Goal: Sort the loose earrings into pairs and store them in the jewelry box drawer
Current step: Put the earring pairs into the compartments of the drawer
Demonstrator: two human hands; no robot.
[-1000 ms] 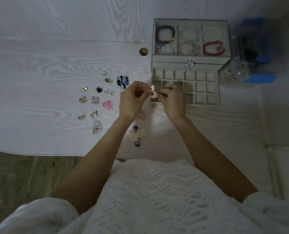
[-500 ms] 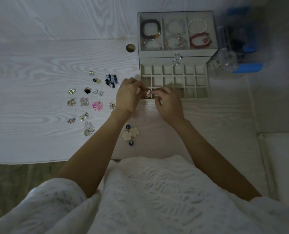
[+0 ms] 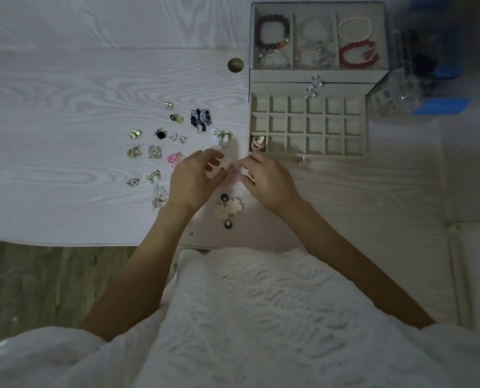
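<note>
The beige jewelry box drawer [image 3: 307, 126] stands pulled out, divided into small square cells. A pink and white earring pair [image 3: 258, 142] lies in its near-left cell. My left hand [image 3: 191, 182] and my right hand [image 3: 267, 180] meet just in front of the drawer's left corner, fingers pinched on a pale flower-shaped earring [image 3: 219, 168]. Several loose earrings lie to the left, among them a pink flower [image 3: 174, 158], a black and blue pair [image 3: 201, 117] and a white and green pair [image 3: 221, 136]. A beige flower pair with blue beads [image 3: 229, 210] lies below my hands.
The box's top tray [image 3: 317, 37] holds bead bracelets. A clear organiser with blue parts [image 3: 418, 77] stands to the right of the box. A brass knob [image 3: 235, 64] sits on the white table, whose front edge [image 3: 65, 243] runs above wooden floor.
My hands have drawn back from the drawer's near-left cell, where the pink and white pair now lies. They now hold a pale flower-shaped earring in front of the drawer.
</note>
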